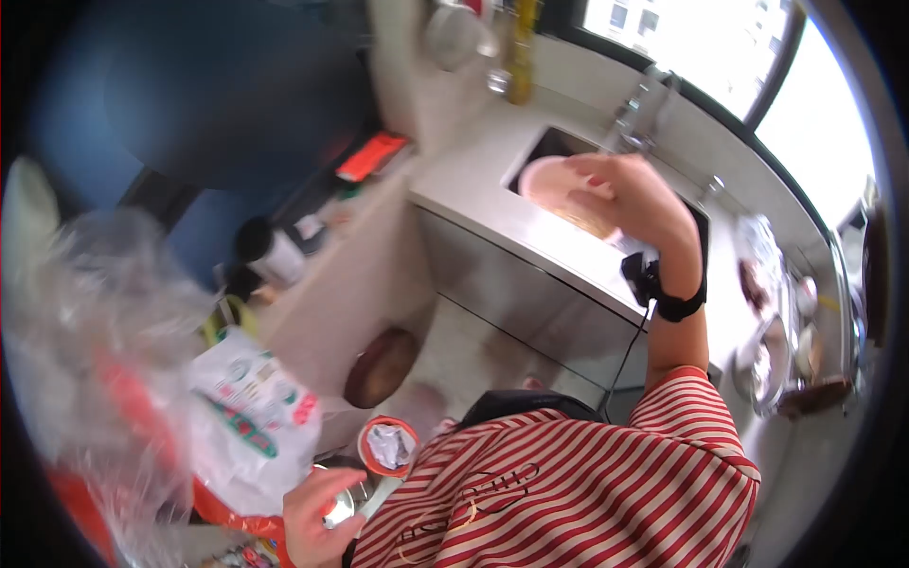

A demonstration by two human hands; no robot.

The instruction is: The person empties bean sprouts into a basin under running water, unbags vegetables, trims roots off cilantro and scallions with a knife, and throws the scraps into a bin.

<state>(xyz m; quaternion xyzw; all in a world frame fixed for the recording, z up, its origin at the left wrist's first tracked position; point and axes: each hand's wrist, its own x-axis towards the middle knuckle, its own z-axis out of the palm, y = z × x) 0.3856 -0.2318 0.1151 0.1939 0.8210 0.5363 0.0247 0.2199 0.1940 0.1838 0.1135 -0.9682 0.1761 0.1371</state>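
Note:
At the upper right, my right hand (620, 194) hangs over a round pink basin (544, 180) at the sink, its fingers curved and apart, somewhat blurred. A black band (663, 289) with a cable is on that wrist. My left hand (322, 516) is at the lower left, thumb and forefinger spread in a C shape. A shiny round object (339, 508) shows between them; I cannot make out contact with it. Just beside it stands an orange-rimmed round container (388, 445) with crumpled silvery material inside.
A white printed bag (256, 407) and clear plastic (123, 284) fill the left side. A dark round object (381, 367) is below the counter (464, 189). The faucet (630, 114) rises behind the sink; metal dishes (769, 364) stand at the right.

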